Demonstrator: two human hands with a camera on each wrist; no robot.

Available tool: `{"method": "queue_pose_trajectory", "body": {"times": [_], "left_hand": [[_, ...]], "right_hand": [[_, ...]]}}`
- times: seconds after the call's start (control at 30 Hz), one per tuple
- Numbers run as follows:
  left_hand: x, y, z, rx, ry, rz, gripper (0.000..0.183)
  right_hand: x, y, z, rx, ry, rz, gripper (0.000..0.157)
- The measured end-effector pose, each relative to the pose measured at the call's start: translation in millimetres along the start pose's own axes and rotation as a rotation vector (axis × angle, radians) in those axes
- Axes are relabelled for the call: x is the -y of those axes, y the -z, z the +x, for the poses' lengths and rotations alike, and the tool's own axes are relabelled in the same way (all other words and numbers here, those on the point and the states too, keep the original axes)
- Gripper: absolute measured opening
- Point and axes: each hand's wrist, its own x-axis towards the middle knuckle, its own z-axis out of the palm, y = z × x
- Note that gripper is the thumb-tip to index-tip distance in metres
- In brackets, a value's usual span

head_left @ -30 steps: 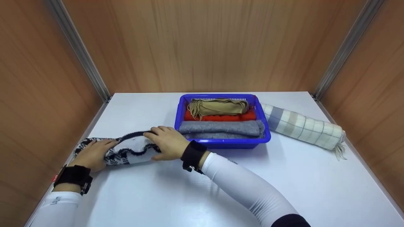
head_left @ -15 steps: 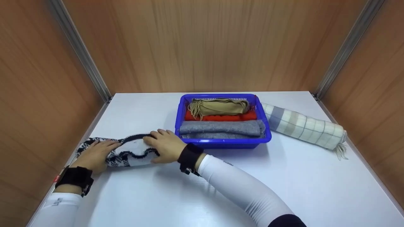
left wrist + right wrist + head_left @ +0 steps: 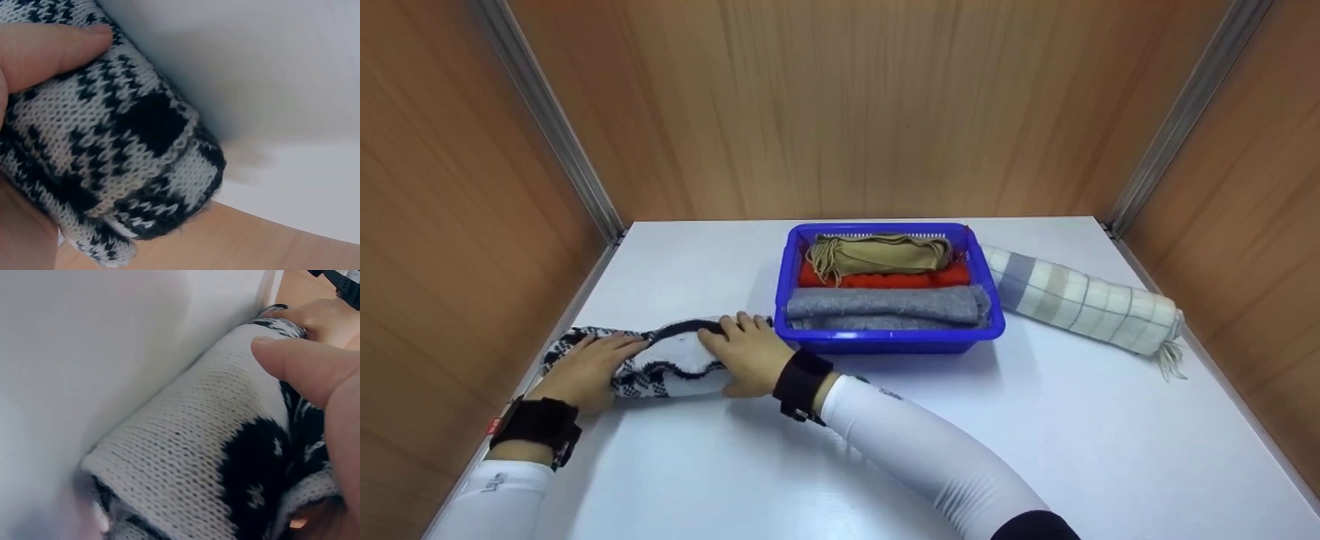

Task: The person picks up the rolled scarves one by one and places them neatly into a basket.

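A rolled-up black-and-white knitted scarf lies on the table, left of the blue basket. Its left part is under my left hand, with the thumb on one side and the fingers over the top. Toward the scarf's right end, my right hand holds it the same way, close to the basket's front left corner. The left wrist view shows one rolled end of the scarf with a thumb lying across the knit. In the right wrist view, a thumb lies against the scarf's pale side.
The blue plastic basket holds a grey rolled cloth, a red cloth and a tan fringed scarf. A checked, fringed scarf roll lies right of it. Wooden panels enclose the white table.
The knitted scarf has come down slightly and lies flatter. My right hand has shifted a little left and nearer along it, baring its right end. My left hand has barely moved.
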Motion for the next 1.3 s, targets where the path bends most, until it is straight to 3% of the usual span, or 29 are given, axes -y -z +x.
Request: {"method": "queue_pose_trajectory", "body": {"times": [0.33, 0.63, 0.9, 1.3], "left_hand": [[-2.1, 1.0, 0.6, -0.002, 0.008, -0.010, 0.088], [-2.1, 2.2, 1.8, 0.001, 0.024, -0.030, 0.090], [0.0, 1.3, 3.6, -0.069, 0.015, 0.002, 0.088], [3.8, 1.9, 5.1, -0.204, -0.055, 0.050, 0.080]], "right_hand": [[-3.9, -14.3, 3.9, -0.032, -0.016, -0.025, 0.112], [-3.2, -26.9, 3.8, -0.092, -0.020, -0.032, 0.098], [0.8, -23.4, 2.0, -0.112, -0.011, -0.055, 0.086], [9.2, -18.7, -2.1, -0.164, -0.006, -0.143, 0.067]]}}
